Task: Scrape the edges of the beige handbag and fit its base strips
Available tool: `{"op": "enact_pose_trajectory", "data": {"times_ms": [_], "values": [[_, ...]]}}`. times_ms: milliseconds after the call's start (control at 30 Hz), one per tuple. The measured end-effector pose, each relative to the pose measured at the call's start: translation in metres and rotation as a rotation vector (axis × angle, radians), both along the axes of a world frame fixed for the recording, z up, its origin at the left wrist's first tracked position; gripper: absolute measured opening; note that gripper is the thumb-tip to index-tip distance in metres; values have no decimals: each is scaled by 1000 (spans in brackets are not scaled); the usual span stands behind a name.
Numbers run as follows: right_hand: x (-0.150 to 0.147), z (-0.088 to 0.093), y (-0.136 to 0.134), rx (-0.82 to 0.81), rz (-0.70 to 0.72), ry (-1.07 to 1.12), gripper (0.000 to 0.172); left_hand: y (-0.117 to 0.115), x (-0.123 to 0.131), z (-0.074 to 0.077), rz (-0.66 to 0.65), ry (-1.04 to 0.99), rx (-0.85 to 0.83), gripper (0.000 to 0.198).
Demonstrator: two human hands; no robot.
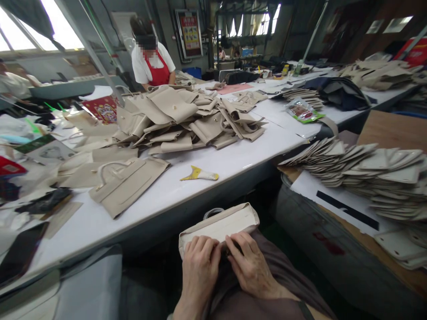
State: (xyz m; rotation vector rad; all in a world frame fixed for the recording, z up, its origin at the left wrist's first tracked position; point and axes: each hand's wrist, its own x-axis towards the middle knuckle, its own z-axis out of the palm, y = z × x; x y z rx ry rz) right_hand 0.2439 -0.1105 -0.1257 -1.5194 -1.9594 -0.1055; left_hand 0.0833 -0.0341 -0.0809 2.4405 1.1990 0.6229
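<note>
A beige handbag [222, 224] rests on my lap, its pale flat panel facing up and a grey handle loop showing at its far side. My left hand [199, 262] is closed over the bag's near edge, fingers curled at its left half. Close beside it, my right hand [248, 266] pinches the same edge, thumb and forefinger near the middle. What lies between the fingertips is partly hidden. On the table edge ahead sits a yellow and white scraper-like tool [199, 174]. Left of that tool lies a flat beige bag piece [131, 184] with a handle.
Beige bag pieces are heaped [173, 111] on the white table [267, 149]. At right, stacked pale panels [393, 173] stand on a board-topped bin. A dark phone [22, 253] lies at the left table edge. A person in a red apron [158, 69] stands across the table.
</note>
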Motion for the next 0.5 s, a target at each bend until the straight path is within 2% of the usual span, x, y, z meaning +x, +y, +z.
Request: {"op": "enact_pose_trajectory", "data": {"times_ms": [133,300,400,467,500], "values": [[-9,-2,2,8,33,-11,50,-1,-1,2,70,-17,10,16],[-21,-2,6,-4,83,-52,50,-4,-19,2,139,-24,55,14],[-26,0,9,1,124,-68,49,-12,-34,-11,200,-155,149,6],[-29,2,12,4,153,-70,48,-19,-44,-29,334,-332,121,18],[-30,3,13,5,166,-71,48,-22,-47,-40,444,-454,30,26]]}}
